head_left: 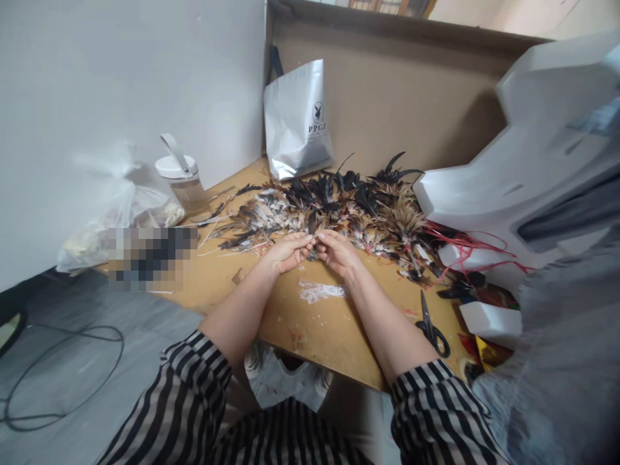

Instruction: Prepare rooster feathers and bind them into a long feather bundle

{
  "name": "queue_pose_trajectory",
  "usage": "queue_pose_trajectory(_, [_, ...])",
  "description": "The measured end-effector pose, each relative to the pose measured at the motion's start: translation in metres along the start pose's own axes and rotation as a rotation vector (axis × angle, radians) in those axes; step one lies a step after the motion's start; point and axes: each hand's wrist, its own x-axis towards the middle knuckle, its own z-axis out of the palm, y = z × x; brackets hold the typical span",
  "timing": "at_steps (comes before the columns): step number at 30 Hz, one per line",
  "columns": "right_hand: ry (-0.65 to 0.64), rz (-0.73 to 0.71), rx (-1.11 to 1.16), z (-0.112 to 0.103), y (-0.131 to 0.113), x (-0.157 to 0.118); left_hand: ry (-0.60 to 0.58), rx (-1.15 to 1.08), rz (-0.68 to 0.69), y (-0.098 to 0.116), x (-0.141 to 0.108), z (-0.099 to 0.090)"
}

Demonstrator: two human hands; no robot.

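Note:
Over the near edge of a heap of brown, black and whitish feathers (271, 210), my two hands meet almost fingertip to fingertip. My left hand (292, 250) is closed in a pinch, thumb against the fingers. Beside it my right hand (335, 250) pinches too. A dark feather stands just above the fingertips, but whether either hand holds it cannot be made out. On the wooden table (310, 329), a crumpled clear plastic piece (322, 292) lies just below my hands.
Black scissors (429, 326) lie at the right, near red strings (477, 242) and white foam pieces (491, 323). A silver bag (298, 123) stands behind the feathers. At the left are a lidded bottle (188, 187) and a plastic bag (111, 219).

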Motion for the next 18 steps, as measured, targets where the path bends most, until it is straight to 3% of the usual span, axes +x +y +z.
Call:
queue_pose_trajectory(10, [0.174, -0.197, -0.298, -0.0066, 0.0012, 0.0054, 0.109, 0.196, 0.05, -0.0005, 0.0014, 0.0007])
queue_pose_trajectory(18, [0.167, -0.214, -0.447, -0.0032, -0.0017, 0.0017, 0.132, 0.312, 0.043, -0.002, 0.0009, 0.0012])
